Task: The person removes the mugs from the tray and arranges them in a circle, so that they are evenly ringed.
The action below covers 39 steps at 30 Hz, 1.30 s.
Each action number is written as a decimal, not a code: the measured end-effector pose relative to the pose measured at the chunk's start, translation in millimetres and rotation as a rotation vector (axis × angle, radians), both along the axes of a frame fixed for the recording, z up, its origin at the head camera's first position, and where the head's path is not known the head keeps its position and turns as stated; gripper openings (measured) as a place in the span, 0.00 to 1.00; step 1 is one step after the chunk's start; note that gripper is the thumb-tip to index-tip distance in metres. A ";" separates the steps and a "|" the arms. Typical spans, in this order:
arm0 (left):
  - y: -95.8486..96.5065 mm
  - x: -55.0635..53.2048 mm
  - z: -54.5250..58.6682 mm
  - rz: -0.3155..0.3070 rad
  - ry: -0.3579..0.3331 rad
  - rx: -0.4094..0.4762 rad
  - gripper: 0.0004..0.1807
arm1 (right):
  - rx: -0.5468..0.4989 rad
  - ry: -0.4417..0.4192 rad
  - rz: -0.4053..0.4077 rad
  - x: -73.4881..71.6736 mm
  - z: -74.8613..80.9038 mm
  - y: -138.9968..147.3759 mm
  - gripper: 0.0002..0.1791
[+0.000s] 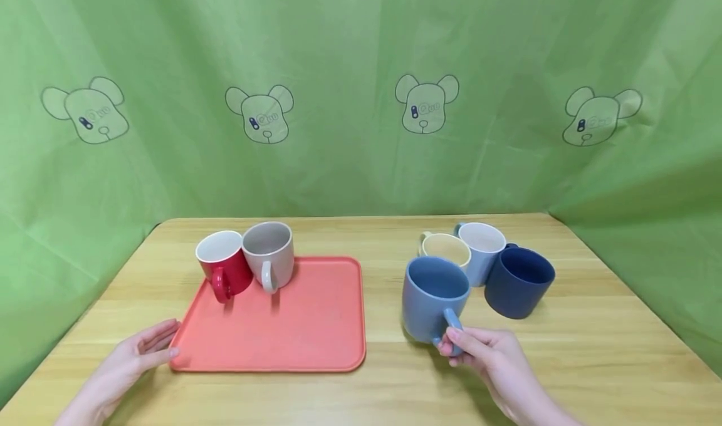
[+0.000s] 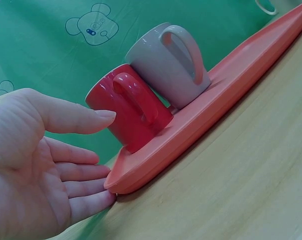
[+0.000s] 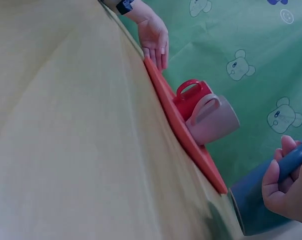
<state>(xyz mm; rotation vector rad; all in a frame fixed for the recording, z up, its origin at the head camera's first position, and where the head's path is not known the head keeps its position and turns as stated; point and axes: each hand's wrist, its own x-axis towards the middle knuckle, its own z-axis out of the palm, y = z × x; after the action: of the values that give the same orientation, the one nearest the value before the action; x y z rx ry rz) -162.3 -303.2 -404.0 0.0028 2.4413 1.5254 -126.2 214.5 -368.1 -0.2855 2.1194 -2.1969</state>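
Note:
My right hand (image 1: 485, 354) grips the handle of a grey-blue mug (image 1: 425, 307), which is upright to the right of the tray. In the right wrist view the thumb and fingers wrap the blue mug's (image 3: 258, 200) handle. At the near left corner of a coral-red tray (image 1: 316, 326), my left hand (image 1: 138, 360) touches the edge with its fingers extended. A red mug (image 1: 234, 275) with a white inside and a light grey mug (image 1: 282, 263) stand side by side at the tray's far left, handles facing me. The left wrist view shows the fingertips (image 2: 108, 197) right at the tray's rim.
Behind the held mug stand a cream-yellow mug (image 1: 451, 247), a light blue mug (image 1: 482, 250) with a white inside and a dark navy mug (image 1: 519, 285). A green curtain (image 1: 350, 163) with printed bear heads hangs behind the wooden table (image 1: 592, 338).

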 end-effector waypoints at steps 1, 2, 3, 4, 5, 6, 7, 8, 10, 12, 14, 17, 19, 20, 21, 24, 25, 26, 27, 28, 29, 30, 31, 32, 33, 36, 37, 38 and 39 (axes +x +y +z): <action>0.0 -0.1 -0.4 -0.001 -0.003 -0.001 0.39 | 0.006 -0.010 -0.011 1.7 -2.6 1.3 0.13; -0.1 -0.3 -0.8 0.000 -0.006 -0.005 0.39 | 0.012 -0.016 -0.024 3.1 -5.0 2.2 0.13; -0.3 -0.3 -1.2 -0.005 -0.003 -0.005 0.39 | 0.015 -0.018 -0.036 4.3 -7.4 2.9 0.13; -0.4 -0.4 -1.5 -0.007 -0.002 -0.005 0.40 | 0.020 -0.021 -0.049 5.2 -9.6 3.4 0.13; -0.7 -0.6 -2.0 -0.008 -0.002 -0.004 0.40 | 0.021 -0.024 -0.062 6.0 -11.5 3.7 0.13; -0.9 -0.9 -2.2 -0.008 -0.003 -0.006 0.39 | 0.023 -0.025 -0.073 6.5 -13.0 3.9 0.13; -0.7 -0.9 -2.1 -0.008 -0.006 -0.006 0.40 | 0.025 -0.026 -0.082 7.0 -14.4 4.1 0.13; -0.5 -1.0 -1.9 -0.009 -0.007 -0.009 0.40 | 0.029 -0.027 -0.092 7.6 -15.5 4.0 0.13; -0.1 -1.2 -1.7 -0.009 -0.011 -0.012 0.40 | 0.038 -0.039 -0.113 8.5 -17.2 3.9 0.14; 0.2 -1.2 -1.6 -0.011 -0.014 -0.014 0.40 | 0.044 -0.057 -0.144 9.1 -18.7 3.3 0.15; 0.2 -1.2 -1.8 -0.011 -0.015 -0.009 0.40 | 0.047 -0.071 -0.192 9.6 -20.2 1.6 0.15; -0.2 -0.9 -1.7 -0.006 -0.013 -0.008 0.40 | 0.054 -0.066 -0.257 9.7 -22.8 -0.9 0.14; 0.2 0.0 -1.3 -0.002 -0.009 -0.001 0.39 | 0.061 -0.050 -0.286 9.6 -24.1 -1.8 0.14; 0.3 0.5 -1.1 -0.004 -0.005 0.000 0.39 | 0.064 -0.047 -0.293 9.5 -24.6 -1.7 0.13; 0.4 0.7 -1.0 -0.006 -0.001 -0.004 0.39 | 0.066 -0.047 -0.300 9.4 -24.9 -1.5 0.13; 1.0 1.4 -1.3 -0.006 0.000 -0.005 0.38 | 0.046 -0.067 -0.309 8.7 -25.9 -0.1 0.13; 1.1 1.3 -1.3 -0.003 -0.002 -0.007 0.38 | 0.036 -0.076 -0.309 8.4 -26.2 0.6 0.13; 1.1 1.3 -1.5 -0.007 -0.002 -0.012 0.38 | 0.026 -0.083 -0.309 8.1 -26.5 1.2 0.14; 1.1 1.3 -1.5 -0.005 -0.004 -0.010 0.38 | 0.018 -0.087 -0.306 7.9 -26.8 1.7 0.14; 1.1 1.5 -1.6 -0.006 -0.005 -0.005 0.38 | 0.013 -0.086 -0.301 7.7 -27.1 2.2 0.14; 1.0 1.6 -1.5 -0.007 -0.003 -0.003 0.38 | 0.014 -0.085 -0.294 7.6 -27.4 2.6 0.14; 1.0 1.7 -1.5 -0.004 -0.001 0.000 0.38 | 0.017 -0.080 -0.285 7.4 -27.6 2.9 0.14; 0.8 1.7 -1.3 -0.003 0.000 0.001 0.38 | 0.022 -0.076 -0.280 7.3 -27.6 3.1 0.14; 0.6 1.7 -1.0 -0.002 -0.001 0.005 0.39 | 0.026 -0.074 -0.277 7.1 -27.5 3.1 0.14; 0.5 1.7 -0.9 -0.001 -0.002 0.013 0.39 | 0.031 -0.071 -0.274 6.8 -27.2 3.0 0.15; -0.3 1.0 -1.3 0.002 -0.001 0.012 0.39 | 0.048 -0.068 -0.276 5.8 -25.6 3.2 0.17; -0.6 0.9 -1.7 0.003 0.000 0.013 0.39 | 0.056 -0.066 -0.278 5.6 -24.8 3.3 0.17; -1.0 1.0 -2.2 0.001 0.003 0.014 0.39 | 0.069 -0.064 -0.276 5.2 -24.1 3.8 0.17; -1.4 0.8 -2.9 0.001 0.010 0.010 0.38 | 0.100 -0.060 -0.283 5.1 -23.1 4.2 0.17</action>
<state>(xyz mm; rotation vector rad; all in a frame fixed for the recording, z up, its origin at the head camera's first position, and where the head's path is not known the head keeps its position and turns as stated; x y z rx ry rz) -161.4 -304.6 -406.9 0.0108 2.4417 1.5412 -121.1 218.7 -391.2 0.0931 2.3518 -2.1951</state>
